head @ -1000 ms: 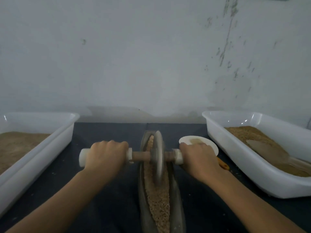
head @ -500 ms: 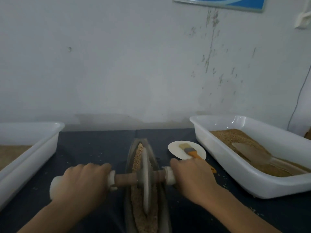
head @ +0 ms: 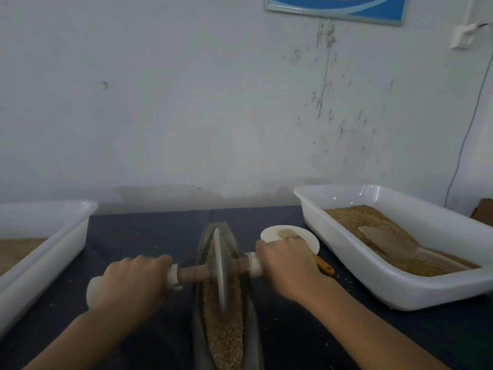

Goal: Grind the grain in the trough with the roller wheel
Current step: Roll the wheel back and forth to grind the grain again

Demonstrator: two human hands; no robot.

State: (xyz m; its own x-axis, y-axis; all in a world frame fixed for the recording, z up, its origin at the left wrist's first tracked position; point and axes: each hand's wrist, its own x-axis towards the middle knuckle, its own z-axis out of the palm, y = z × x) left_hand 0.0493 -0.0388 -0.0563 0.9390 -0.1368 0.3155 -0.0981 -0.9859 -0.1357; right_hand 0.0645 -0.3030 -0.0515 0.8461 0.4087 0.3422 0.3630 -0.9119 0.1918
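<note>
A narrow boat-shaped metal trough (head: 202,241) lies lengthwise on the dark table, filled with brown grain (head: 225,332). A thin grey roller wheel (head: 219,265) stands upright in the trough on a wooden axle (head: 192,273) with white handle ends. My left hand (head: 133,283) is closed around the left handle. My right hand (head: 286,263) is closed around the right handle, hiding most of it. The wheel sits in the far half of the trough.
A white tub (head: 378,287) of grain with a flat scoop (head: 386,243) stands at the right. Another white tub (head: 48,252) stands at the left. A small white dish (head: 306,236) holding an orange-handled brush (head: 324,265) lies behind my right hand. The wall rises just past the table.
The wheel was pulled toward me along the trough, then rolled back away toward the far end. The camera view tilted upward, showing more of the wall.
</note>
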